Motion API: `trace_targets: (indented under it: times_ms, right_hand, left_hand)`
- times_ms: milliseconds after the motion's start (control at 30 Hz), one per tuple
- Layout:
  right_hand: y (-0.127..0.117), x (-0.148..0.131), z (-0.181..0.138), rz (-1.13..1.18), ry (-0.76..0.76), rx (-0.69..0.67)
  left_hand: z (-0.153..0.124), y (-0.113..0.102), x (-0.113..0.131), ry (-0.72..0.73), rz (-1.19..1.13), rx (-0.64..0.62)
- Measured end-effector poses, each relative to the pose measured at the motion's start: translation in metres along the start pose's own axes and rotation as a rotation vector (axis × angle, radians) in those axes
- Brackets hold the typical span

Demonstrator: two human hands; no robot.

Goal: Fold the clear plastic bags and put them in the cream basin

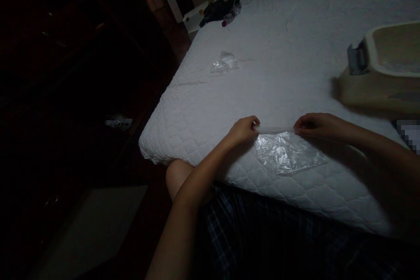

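Observation:
A clear plastic bag (284, 153) hangs flat and crinkled over the near edge of the white quilted mattress (197, 122). Its upper edge is stretched level between my two hands. At the left corner, my left hand (244, 129) pinches that edge between thumb and fingers. My right hand (313, 123) grips the opposite corner, fingers curled and thumb underneath. Farther up the bed lies another crumpled piece of clear plastic (225, 62), apart from both hands.
To the right stands a cream plastic bin (377, 85) with a grey latch (357, 57). A bottle (232, 13) and dark cloth (215, 11) lie at the bed's far left corner. Some clear plastic (118, 121) rests in the dark area left of the bed.

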State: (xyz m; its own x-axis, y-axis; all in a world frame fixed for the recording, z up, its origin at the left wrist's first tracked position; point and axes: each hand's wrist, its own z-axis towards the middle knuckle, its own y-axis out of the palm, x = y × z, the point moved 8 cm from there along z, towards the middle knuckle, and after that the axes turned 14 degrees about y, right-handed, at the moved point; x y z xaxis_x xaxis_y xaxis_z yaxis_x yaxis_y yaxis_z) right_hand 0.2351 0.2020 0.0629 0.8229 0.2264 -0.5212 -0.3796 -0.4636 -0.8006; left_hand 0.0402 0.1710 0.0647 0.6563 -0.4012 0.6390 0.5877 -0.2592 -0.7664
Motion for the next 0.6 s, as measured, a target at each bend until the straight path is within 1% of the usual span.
trace_targets:
  times_ms: [133, 300, 367, 467, 600]
  right_hand:
    - [-0.005, -0.01, -0.011, 0.01, -0.079, 0.088]
    - [-0.008, -0.016, -0.034, 0.028, -0.056, 0.209]
    - [-0.008, -0.02, -0.043, 0.009, -0.096, 0.257]
    - [-0.004, -0.03, -0.057, -0.093, -0.259, 0.328]
    - [0.004, -0.036, -0.076, -0.333, -0.434, 0.469]
  left_hand:
    - [-0.002, -0.005, 0.007, 0.075, 0.066, 0.054]
    - [-0.02, -0.006, 0.025, 0.229, 0.167, 0.14]
    - [-0.027, -0.003, 0.03, 0.283, 0.213, 0.145]
    - [-0.036, 0.006, 0.037, 0.36, 0.338, 0.1]
    - [-0.044, 0.021, 0.047, 0.504, 0.501, -0.034]
